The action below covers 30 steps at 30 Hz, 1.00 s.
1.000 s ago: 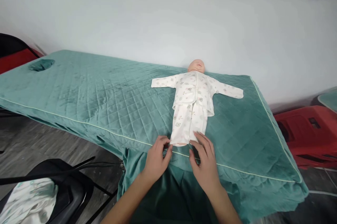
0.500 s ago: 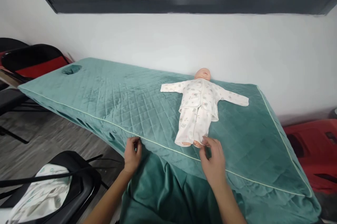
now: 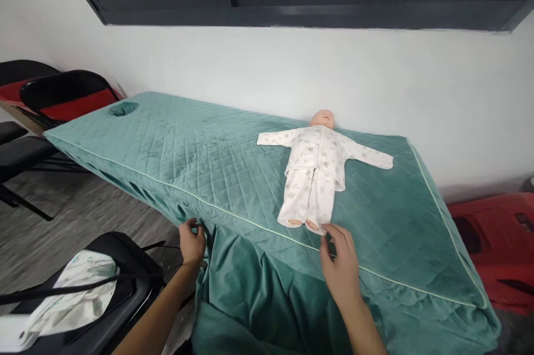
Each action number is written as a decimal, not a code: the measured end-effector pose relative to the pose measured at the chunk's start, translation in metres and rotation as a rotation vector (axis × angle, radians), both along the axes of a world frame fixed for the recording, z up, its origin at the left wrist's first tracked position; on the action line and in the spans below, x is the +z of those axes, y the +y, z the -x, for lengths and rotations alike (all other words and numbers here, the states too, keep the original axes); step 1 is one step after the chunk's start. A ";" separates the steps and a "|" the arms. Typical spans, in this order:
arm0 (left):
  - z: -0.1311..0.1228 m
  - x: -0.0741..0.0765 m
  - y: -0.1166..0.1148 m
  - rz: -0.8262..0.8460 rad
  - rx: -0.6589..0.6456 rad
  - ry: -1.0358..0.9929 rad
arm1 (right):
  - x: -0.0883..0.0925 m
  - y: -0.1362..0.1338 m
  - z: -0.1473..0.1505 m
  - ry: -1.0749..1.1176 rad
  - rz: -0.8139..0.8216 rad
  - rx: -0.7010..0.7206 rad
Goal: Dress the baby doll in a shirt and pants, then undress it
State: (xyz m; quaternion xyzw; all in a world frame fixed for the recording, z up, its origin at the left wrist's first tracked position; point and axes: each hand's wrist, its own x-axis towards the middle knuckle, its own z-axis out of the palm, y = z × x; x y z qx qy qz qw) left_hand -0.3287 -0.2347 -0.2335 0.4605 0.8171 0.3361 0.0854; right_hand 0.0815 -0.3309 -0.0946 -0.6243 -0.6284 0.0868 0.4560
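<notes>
On the green quilted bed cover (image 3: 233, 177) a baby doll (image 3: 322, 119) lies on its back, head toward the wall and sleeves spread out. It wears a white printed jacket (image 3: 317, 150) and matching baby trousers (image 3: 311, 193); its feet show at the leg openings. My right hand (image 3: 341, 260) pinches the corner of the trouser hem on the right side between thumb and index finger. By the bed's front edge, beside the hanging cover, is my left hand (image 3: 192, 243). Its fingers are loosely curled, with a gap at the thumb and no object visible between them.
A black chair (image 3: 137, 288) at lower left bears a white printed cloth (image 3: 83, 282). More chairs (image 3: 69, 96) stand at the bed's far left end, near a face hole (image 3: 123, 108). A red plastic object (image 3: 496, 255) sits at right. Behind the bed is a white wall (image 3: 208, 65).
My left hand has moved left and away from the cover's piped edge. My right hand stays at the trouser hem. The camera view has shifted slightly.
</notes>
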 end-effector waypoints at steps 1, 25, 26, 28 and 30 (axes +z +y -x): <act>0.009 -0.002 -0.002 0.063 0.047 0.015 | 0.001 0.000 -0.001 0.002 -0.003 -0.007; 0.179 0.036 -0.068 0.412 0.628 0.281 | 0.022 0.042 -0.002 -0.480 -0.098 0.215; 0.185 0.035 -0.071 0.434 0.624 0.280 | 0.023 0.041 -0.004 -0.482 -0.086 0.231; 0.195 0.033 -0.074 0.508 0.624 0.254 | 0.026 0.038 -0.008 -0.465 -0.080 0.242; 0.206 0.031 -0.076 0.608 0.611 0.215 | 0.028 0.035 -0.010 -0.431 -0.094 0.231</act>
